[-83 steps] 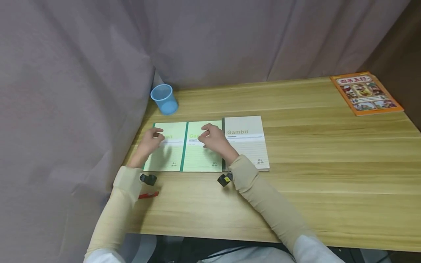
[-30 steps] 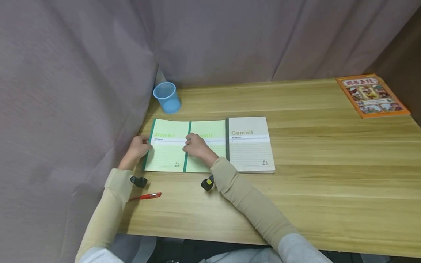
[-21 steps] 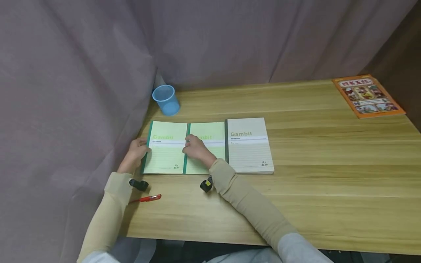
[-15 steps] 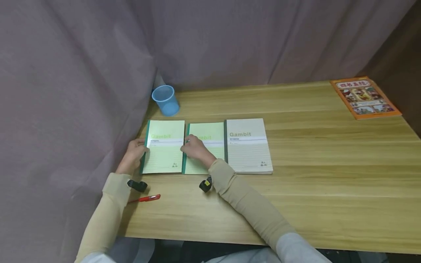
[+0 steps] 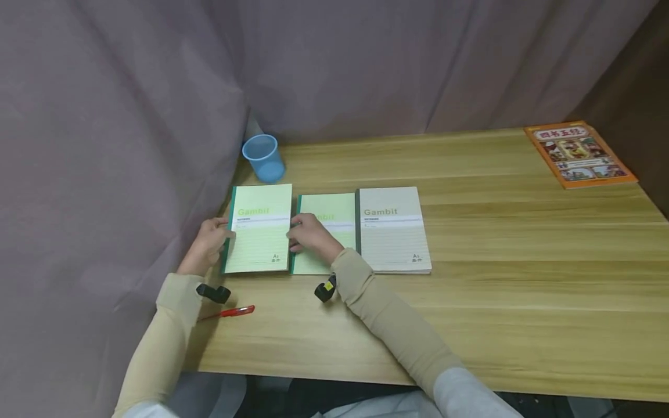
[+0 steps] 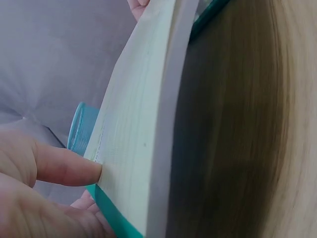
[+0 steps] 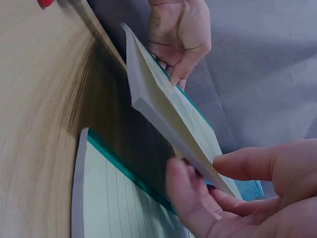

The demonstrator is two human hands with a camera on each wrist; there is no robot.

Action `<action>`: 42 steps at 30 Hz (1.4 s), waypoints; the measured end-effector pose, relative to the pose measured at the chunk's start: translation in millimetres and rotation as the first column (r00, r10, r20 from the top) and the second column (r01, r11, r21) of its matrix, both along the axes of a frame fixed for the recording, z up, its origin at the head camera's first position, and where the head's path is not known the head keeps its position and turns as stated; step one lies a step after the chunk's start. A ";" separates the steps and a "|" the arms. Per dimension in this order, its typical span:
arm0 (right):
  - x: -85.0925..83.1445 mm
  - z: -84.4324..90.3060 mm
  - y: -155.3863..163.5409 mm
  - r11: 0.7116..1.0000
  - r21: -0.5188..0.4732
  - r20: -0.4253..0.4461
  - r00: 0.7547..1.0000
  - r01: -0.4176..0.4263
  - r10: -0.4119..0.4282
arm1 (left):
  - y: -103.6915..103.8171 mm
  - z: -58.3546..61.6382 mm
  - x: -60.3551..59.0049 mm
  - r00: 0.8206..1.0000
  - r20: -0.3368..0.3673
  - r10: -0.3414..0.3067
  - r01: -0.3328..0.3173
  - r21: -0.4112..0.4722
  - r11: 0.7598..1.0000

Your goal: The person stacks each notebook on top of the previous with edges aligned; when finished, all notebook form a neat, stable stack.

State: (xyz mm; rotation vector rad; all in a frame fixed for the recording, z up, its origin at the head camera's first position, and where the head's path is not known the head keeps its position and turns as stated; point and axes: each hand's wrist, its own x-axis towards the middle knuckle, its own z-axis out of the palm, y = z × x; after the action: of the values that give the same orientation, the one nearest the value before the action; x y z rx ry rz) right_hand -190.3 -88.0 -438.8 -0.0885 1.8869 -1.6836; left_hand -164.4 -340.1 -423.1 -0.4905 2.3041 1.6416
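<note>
On the surface [image 5: 496, 261] there are three notebooks: two green ones [image 5: 258, 232] [image 5: 326, 215] and one grey [image 5: 394, 232]. There is also one blue cup [image 5: 262, 157], one red pen [image 5: 232, 312] and one orange book [image 5: 580, 152]. Two hands are seen, left [image 5: 209, 241] and right [image 5: 310, 235].

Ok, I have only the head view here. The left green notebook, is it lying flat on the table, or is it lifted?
Observer: Lifted. In the right wrist view the left green notebook is tilted, with a dark gap between it and the table.
Operator: And how does the right hand hold it?
Observer: The right hand pinches its edge, one finger above the cover and one underneath.
Operator: The left hand also?
Observer: Yes. The left hand has one finger on the cover near the green spine, and others under it.
</note>
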 end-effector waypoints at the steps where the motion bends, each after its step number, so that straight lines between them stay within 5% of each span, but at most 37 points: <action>1: 0.4 0.3 2.2 1.000 -0.009 0.003 1.000 0.002 -0.002 | 1.6 -0.1 -0.3 1.000 0.007 0.002 -0.002 0.007 1.000; 7: 3.8 1.8 20.0 0.999 -0.035 0.006 0.999 0.038 -0.038 | 16.8 -1.0 2.9 0.999 0.032 -0.012 0.011 0.010 1.000; 24: 0.3 24.1 66.5 0.995 0.032 -0.042 0.995 0.096 -0.094 | 61.2 19.1 12.3 0.997 -0.076 -0.028 0.038 0.126 0.991; 37: 0.4 31.4 106.9 0.991 0.055 -0.108 0.987 0.125 -0.118 | 99.4 19.9 2.3 0.996 -0.086 0.013 0.007 0.231 0.973; 42: 3.3 32.8 124.9 0.987 0.054 -0.130 0.981 0.149 -0.141 | 115.8 15.7 -1.9 0.994 -0.105 0.013 0.021 0.317 0.948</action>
State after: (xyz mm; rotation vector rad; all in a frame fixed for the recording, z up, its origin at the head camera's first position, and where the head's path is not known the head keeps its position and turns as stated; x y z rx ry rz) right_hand -187.0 36.9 -405.9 -0.0325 2.0838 -1.7481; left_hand -166.3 -224.3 -407.5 -0.3320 2.0457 2.0322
